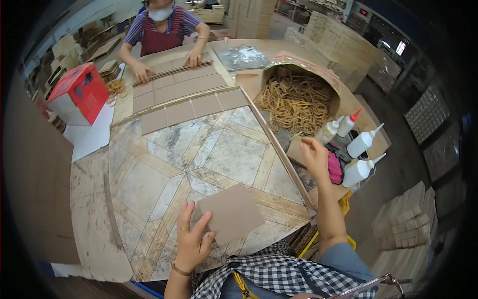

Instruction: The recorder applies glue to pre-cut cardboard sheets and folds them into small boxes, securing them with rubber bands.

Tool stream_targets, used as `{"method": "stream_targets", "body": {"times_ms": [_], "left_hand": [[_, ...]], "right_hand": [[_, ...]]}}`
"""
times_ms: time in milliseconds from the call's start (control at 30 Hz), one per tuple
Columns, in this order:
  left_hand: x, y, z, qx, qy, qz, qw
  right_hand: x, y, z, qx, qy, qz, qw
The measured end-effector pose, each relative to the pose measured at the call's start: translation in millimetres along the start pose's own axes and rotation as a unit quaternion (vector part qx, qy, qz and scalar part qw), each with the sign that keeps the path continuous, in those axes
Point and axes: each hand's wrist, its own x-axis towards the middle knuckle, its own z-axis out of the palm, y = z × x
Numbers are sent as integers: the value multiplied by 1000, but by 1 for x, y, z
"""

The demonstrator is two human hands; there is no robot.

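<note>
A table (216,157), its worn top patterned in marble and wood grain, fills the middle of the frame. At upper right, a creased paper bag (324,74) holds tangled, tan rubber bands (296,102). A smooth, flat, brown board (233,213) lies at lower centre, roughly square, its far edge slanting toward upper right; I cannot tell a long axis. The left hand (191,241) spreads its fingers at the board's left edge. The right hand (315,158), right of centre, curls its fingers; whether they pinch anything, I cannot tell. Beside it stand 4 white plastic bottles (359,144), with tapered tips.
</note>
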Motion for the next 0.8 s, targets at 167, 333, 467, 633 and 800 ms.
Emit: {"method": "stream_targets", "body": {"times_ms": [167,333,467,633,800], "left_hand": [[0,-5,8,-106,-10,-21,994],[-2,-3,4,-125,-5,-41,991],[-1,2,-3,-147,-6,-65,987],[4,11,0,-121,5,-97,988],[3,17,3,-66,33,-95,993]], "right_hand": [[57,82,9,-246,-47,-96,963],[82,85,19,-268,-111,-107,951],[88,59,22,-86,-39,31,995],[93,46,29,-145,-26,-32,989],[95,72,20,-218,-275,-25,936]]}}
